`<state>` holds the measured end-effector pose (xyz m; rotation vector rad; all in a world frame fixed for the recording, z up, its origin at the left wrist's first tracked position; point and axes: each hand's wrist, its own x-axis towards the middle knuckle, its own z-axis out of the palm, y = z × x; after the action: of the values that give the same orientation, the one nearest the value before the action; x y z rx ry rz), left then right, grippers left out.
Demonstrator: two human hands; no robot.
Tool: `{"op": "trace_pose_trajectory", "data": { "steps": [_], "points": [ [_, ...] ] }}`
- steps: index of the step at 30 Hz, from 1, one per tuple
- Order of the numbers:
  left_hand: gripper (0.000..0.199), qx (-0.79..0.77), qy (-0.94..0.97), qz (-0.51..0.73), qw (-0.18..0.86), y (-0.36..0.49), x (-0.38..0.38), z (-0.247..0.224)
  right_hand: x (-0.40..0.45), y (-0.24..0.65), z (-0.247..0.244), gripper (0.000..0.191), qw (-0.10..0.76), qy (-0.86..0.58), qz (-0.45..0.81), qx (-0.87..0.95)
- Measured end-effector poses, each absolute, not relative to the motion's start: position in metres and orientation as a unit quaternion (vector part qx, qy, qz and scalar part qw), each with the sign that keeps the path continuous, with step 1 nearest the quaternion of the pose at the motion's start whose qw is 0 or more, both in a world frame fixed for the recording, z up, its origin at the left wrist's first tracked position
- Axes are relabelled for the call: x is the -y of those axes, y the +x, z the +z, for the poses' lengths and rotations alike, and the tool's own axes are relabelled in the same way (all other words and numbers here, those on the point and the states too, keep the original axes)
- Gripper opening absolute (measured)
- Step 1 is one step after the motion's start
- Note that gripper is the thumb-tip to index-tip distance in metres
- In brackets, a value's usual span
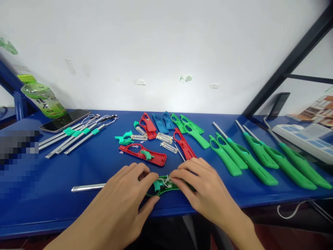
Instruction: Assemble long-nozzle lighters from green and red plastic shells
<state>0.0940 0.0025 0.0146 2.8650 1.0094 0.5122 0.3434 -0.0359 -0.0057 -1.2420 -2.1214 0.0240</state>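
Near the table's front edge lies an open green lighter casing point(170, 190) with its inner side up. A teal trigger point(157, 186) and thin white wires point(164, 180) sit inside it. My left hand point(127, 194) grips the casing around the trigger, thumb at the near edge and fingers on the far side. A metal lighter tube point(87, 187) sticks out to the left from beneath this hand. With thumb and forefinger together, my right hand point(204, 185) pinches at the white wires inside the casing; the fingers partly cover what they hold.
Red casing halves point(160, 159), blue halves point(159, 122) and clear fuel tanks point(169, 147) lie behind my hands. Several green lighters point(253, 166) are at right. Wired metal tubes point(80, 140), a phone point(65, 120) and a bottle point(43, 97) stand or lie left. A wall rises behind.
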Motion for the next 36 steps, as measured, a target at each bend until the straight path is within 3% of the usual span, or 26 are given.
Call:
{"op": "trace_pose_trajectory", "data": {
  "steps": [11,20,26,36],
  "points": [
    [0.051,-0.347,0.914,0.206,0.042,0.094,-0.005,0.01,0.045,0.326,-0.001,0.018,0.311,-0.466,0.059,0.826],
    [0.037,-0.35,0.917,0.182,0.055,0.093,-0.005,0.01,0.044,0.328,-0.004,0.02,0.299,-0.469,0.049,0.83],
    [0.017,-0.363,0.915,0.154,0.086,0.093,-0.005,0.012,0.042,0.326,-0.003,0.021,0.295,-0.471,0.046,0.83],
    [0.015,-0.36,0.912,0.156,0.123,0.093,-0.004,0.01,0.043,0.327,-0.003,0.022,0.318,-0.451,0.007,0.834]
  ]
}}
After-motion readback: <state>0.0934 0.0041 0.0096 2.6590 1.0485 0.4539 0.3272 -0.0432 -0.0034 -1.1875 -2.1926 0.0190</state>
